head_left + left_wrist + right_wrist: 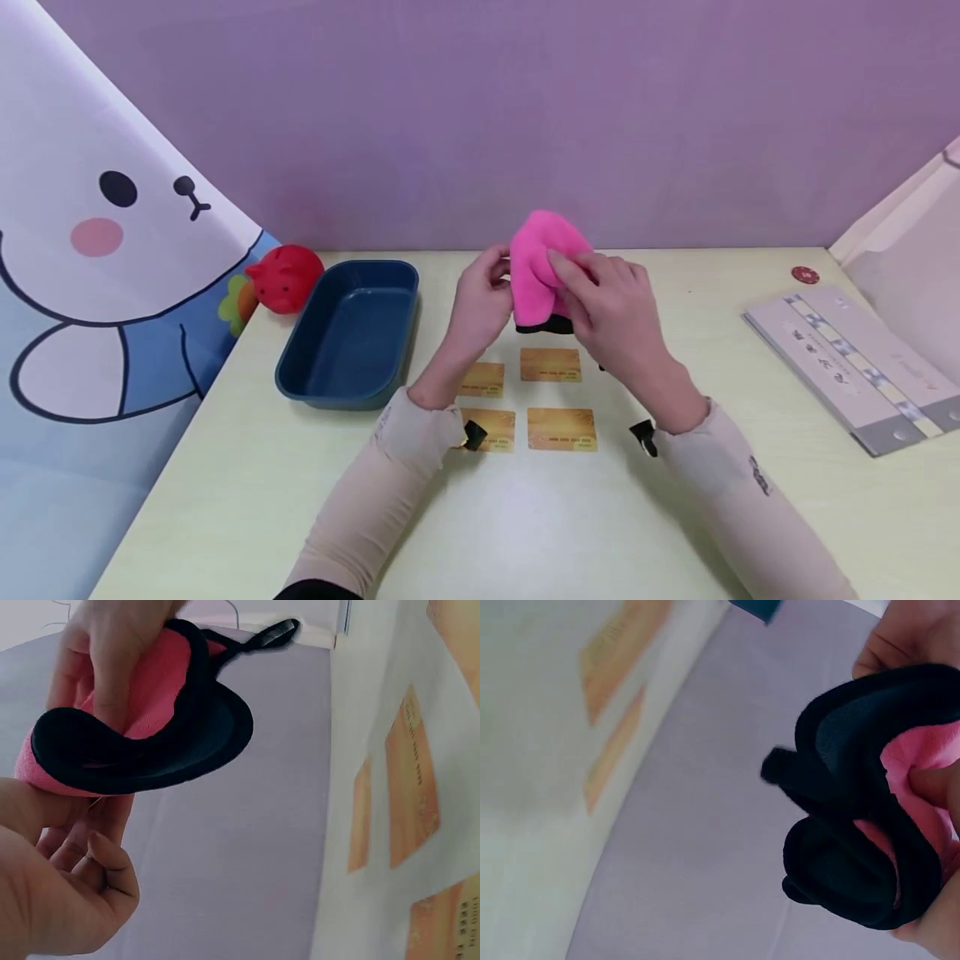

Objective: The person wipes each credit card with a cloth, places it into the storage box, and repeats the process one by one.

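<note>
A soft pink fabric pouch (pixel 540 267) with black trim and a dark lining is held above the table between both hands. My left hand (pixel 483 300) grips its left side near the edge. My right hand (pixel 618 317) pinches the pink cloth on the right, its thumb pressing a fold inward. In the left wrist view the pouch's mouth (pixel 225 735) is bent into a curve, with a black loop (pixel 274 635) sticking out. The right wrist view shows the dark lining (pixel 840 742). Below the hands several gold cards (pixel 562 430) lie in rows; my left forearm partly covers two.
A blue rectangular basin (pixel 408 333) stands to the left, with a red piggy bank (pixel 285 279) behind its left corner. On the right lie a grey folder-like book (pixel 847 358) and a small red chip (pixel 806 275). A purple backdrop (pixel 480 125) rises behind the table.
</note>
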### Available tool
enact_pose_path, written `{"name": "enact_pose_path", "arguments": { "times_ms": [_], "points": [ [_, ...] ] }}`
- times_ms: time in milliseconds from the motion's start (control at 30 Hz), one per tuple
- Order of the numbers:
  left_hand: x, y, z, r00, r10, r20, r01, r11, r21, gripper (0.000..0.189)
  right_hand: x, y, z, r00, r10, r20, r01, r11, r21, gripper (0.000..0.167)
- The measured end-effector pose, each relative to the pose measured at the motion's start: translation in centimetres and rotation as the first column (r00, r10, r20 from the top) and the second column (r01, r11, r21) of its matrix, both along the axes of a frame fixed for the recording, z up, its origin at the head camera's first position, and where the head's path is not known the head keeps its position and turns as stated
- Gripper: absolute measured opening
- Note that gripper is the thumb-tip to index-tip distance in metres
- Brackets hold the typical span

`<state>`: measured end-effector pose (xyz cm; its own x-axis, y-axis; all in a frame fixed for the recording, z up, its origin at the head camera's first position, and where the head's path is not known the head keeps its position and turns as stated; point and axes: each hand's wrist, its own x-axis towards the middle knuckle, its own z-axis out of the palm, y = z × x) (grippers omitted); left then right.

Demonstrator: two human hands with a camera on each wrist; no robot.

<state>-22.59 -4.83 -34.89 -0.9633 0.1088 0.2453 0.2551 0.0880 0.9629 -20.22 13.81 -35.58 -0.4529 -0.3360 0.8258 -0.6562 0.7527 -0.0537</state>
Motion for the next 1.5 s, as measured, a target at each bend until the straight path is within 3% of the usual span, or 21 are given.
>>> {"name": "enact_pose_path", "arguments": {
  "times_ms": [133, 267, 567, 767, 933, 1067, 1167, 1233, 1400, 1500],
  "points": [
    [0.0, 0.1, -0.4, 0.999, 0.010, 0.044, -0.010, 1.000, 0.002, 0.035, 0.0, -0.3, -0.8, 0.998, -0.044, 0.055, 0.042, 0.998, 0.037, 0.037],
    [-0.2, -0.1, -0.4, 0.999, 0.011, 0.046, -0.009, 0.999, -0.041, 0.033, -0.1, -0.2, -0.8, 0.993, -0.082, 0.089, 0.077, 0.995, 0.063, 0.040],
    [-0.5, -1.9, 0.7, 0.997, -0.079, 0.006, 0.079, 0.997, -0.026, 0.031, -0.6, 1.7, 0.1, 0.959, -0.185, 0.215, 0.178, 0.983, 0.052, 0.039],
    [-0.7, -4.0, 1.5, 1.000, -0.026, -0.015, 0.026, 0.999, 0.023, 0.033, -1.0, 3.6, 0.9, 0.949, -0.233, 0.212, 0.238, 0.971, 0.002, 0.036],
    [-0.9, -4.8, 1.7, 0.999, 0.014, -0.047, -0.015, 1.000, -0.023, 0.026, -0.9, 4.7, 1.4, 0.944, -0.253, 0.214, 0.269, 0.962, -0.048, 0.038],
    [-1.0, -5.1, 1.9, 0.995, -0.077, -0.058, 0.074, 0.996, -0.054, 0.036, -0.7, 4.9, 1.9, 0.953, -0.237, 0.186, 0.254, 0.964, -0.074, 0.039],
    [-1.2, -5.0, 2.1, 0.983, -0.168, -0.076, 0.163, 0.984, -0.075, 0.049, -0.5, 4.9, 2.2, 0.958, -0.233, 0.165, 0.249, 0.965, -0.085, 0.038],
    [-1.4, -4.9, 2.1, 0.978, -0.189, -0.091, 0.184, 0.981, -0.066, 0.053, -0.4, 4.9, 2.5, 0.960, -0.231, 0.157, 0.248, 0.964, -0.093, 0.038],
    [-1.7, -4.7, 1.5, 0.988, -0.121, -0.095, 0.120, 0.993, -0.010, 0.039, -0.2, 4.8, 2.6, 0.962, -0.216, 0.167, 0.233, 0.968, -0.095, 0.039],
    [-1.5, -4.6, 1.2, 0.992, -0.069, -0.106, 0.064, 0.997, -0.048, 0.029, -0.1, 4.7, 2.5, 0.962, -0.207, 0.176, 0.226, 0.970, -0.093, 0.040]
  ]
}}
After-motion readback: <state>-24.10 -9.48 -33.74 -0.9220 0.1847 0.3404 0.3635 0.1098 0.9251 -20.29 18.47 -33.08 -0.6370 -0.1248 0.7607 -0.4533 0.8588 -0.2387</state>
